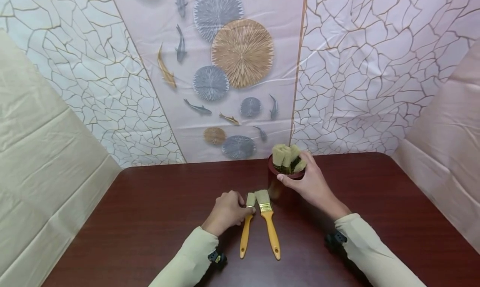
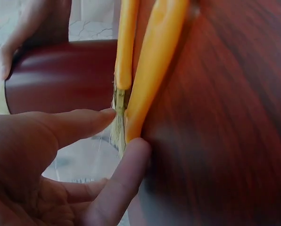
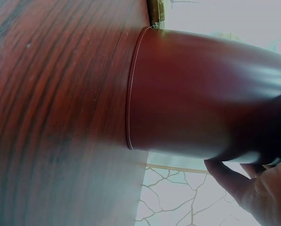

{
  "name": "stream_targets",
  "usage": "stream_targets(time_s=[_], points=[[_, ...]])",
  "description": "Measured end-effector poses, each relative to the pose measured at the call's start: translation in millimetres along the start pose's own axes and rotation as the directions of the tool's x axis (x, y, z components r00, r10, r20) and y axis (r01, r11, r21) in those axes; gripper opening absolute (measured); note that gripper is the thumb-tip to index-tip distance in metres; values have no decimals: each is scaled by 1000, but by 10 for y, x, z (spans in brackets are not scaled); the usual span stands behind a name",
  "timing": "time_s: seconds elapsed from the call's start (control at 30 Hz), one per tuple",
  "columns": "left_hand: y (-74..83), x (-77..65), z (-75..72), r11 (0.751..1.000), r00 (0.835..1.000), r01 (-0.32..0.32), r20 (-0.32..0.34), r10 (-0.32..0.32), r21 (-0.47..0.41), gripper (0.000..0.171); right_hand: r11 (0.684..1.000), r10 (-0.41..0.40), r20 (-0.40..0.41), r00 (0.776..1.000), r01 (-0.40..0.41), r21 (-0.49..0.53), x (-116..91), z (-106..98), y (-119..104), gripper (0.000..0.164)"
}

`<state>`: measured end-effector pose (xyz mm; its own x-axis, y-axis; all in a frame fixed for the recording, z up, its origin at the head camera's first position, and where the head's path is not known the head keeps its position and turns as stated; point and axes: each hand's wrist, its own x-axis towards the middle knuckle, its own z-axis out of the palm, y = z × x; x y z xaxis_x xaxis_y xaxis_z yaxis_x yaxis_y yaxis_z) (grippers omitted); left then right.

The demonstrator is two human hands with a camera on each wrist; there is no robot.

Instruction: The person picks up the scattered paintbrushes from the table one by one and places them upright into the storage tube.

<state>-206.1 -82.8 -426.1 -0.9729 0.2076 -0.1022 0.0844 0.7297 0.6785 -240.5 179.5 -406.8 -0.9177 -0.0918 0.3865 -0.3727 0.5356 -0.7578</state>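
Two paintbrushes with yellow handles lie side by side on the table, bristles pointing away from me. My left hand [image 1: 228,212] pinches the smaller paintbrush [image 1: 245,237] between thumb and forefinger near its metal band. Just right of it is the wider paintbrush [image 1: 271,228], which no hand touches. A dark red cylindrical container [image 3: 202,94] stands upright behind them, with several paintbrushes, pale bristles [image 1: 286,155] up, inside. My right hand [image 1: 315,187] grips this container near its rim from the right, the thumb in front. Most of that hand is cut off in the right wrist view.
The dark red-brown wooden table [image 1: 157,220] has its back edge just behind the container. A patterned cloth backdrop [image 1: 240,70] hangs there, and beige cloth panels [image 1: 33,162] flank both sides. Small black wrist cameras [image 1: 217,258] are strapped to both sleeves.
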Motion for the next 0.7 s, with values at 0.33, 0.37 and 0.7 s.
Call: stream_targets(time_s=[0.33, 0.37, 0.7], points=[[16, 22, 66, 999, 1000, 4, -22, -3, 41, 51, 1000, -6, -1, 1000, 6, -2, -1, 5, 9, 89], [13, 23, 64, 999, 1000, 7, -17, -6, 34, 51, 1000, -5, 0, 1000, 5, -1, -1, 3, 5, 90], [20, 13, 52, 1000, 1000, 25, -2, -25, 19, 49, 1000, -6, -2, 1000, 6, -3, -14, 3, -9, 92]])
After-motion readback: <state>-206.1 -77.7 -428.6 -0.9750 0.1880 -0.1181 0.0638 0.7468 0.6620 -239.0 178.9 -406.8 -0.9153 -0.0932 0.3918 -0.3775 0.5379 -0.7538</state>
